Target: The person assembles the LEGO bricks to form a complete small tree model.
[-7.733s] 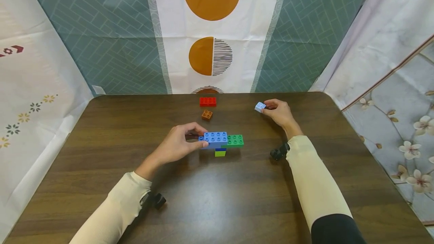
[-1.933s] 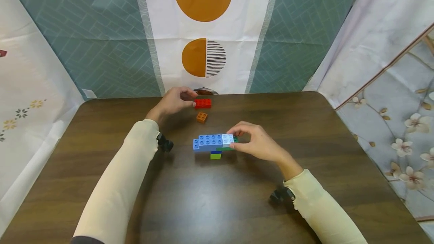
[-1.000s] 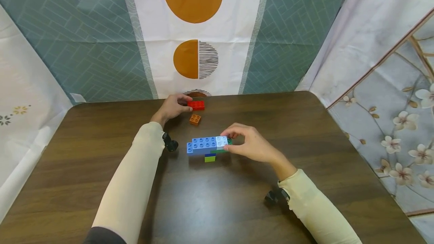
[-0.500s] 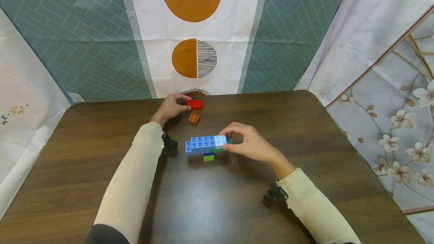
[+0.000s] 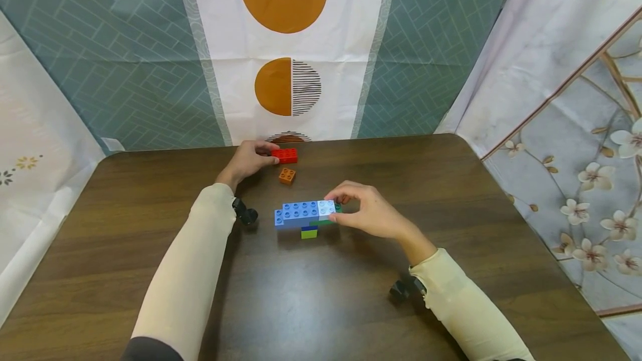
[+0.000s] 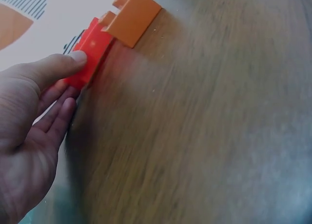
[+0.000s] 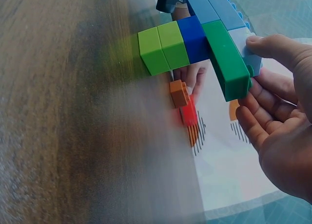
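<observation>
At the far side of the table, my left hand [image 5: 246, 161] pinches the left end of a red toy building brick [image 5: 287, 155] between thumb and fingers. A small orange brick [image 5: 287, 176] lies just in front of it. My right hand [image 5: 373, 213] grips a pale blue brick [image 5: 325, 208] on top of a stacked brick build, thumb on its near side. Beside that brick sits a longer blue brick [image 5: 300, 213]. In the right wrist view, a green brick [image 7: 226, 60] and a dark blue brick [image 7: 194, 38] show underneath, over two lime bricks [image 7: 163, 47] forming the foot.
The brown wooden table [image 5: 301, 305] ends at a patterned cloth backdrop [image 5: 346, 93] just behind the red brick. More cloth hangs at both sides. A small black wrist camera [image 5: 246, 213] sits below each hand.
Earlier the pale blue brick was in my right hand at the far right; now it sits on the build. My left hand left the build for the red brick, which has just slid slightly left.
</observation>
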`<state>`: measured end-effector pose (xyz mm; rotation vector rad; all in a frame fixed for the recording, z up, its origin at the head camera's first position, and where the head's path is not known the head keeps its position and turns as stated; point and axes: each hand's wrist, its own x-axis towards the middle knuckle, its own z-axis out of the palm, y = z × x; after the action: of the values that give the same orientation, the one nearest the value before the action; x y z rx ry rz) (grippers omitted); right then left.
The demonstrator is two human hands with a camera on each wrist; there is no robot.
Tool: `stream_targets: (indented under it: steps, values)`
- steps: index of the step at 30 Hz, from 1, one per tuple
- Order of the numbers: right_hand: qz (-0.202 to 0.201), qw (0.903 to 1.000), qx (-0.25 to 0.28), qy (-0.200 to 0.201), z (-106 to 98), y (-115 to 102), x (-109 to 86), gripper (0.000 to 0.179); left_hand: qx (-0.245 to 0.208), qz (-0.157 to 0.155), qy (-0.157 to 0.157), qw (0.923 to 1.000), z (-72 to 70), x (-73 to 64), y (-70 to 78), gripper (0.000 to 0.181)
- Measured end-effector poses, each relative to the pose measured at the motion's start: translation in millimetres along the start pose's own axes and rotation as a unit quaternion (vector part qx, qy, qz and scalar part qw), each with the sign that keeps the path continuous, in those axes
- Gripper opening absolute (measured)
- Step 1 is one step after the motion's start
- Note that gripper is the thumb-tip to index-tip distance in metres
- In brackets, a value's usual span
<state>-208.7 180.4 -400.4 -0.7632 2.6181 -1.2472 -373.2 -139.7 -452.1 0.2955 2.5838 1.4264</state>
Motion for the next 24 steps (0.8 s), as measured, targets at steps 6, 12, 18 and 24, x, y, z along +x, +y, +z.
stream_targets:
  steps: [6, 12, 18, 24]
  values:
    - [-0.004, 1.0000, -0.001, 0.000, 0, 0, 0.2, 0.032, -0.016, 0.007, 0.007, 0.9998, -6.9, -4.7, 1.7, 0.038]
    - [-0.004, 1.0000, 0.001, 0.000, 0, -1, 0.0, 0.032, -0.020, 0.038, 0.008, 0.9990, -15.8, -15.6, 11.8, 0.038]
    - [-0.006, 1.0000, -0.002, 0.001, 1, 0, 0.4, 0.032, -0.021, 0.052, 0.016, 0.9983, -22.2, -33.9, 27.1, 0.038]
    - [-0.009, 0.9999, 0.006, 0.000, 0, 1, 0.1, 0.032, -0.028, 0.081, 0.013, 0.9962, -20.4, -53.6, 40.5, 0.037]
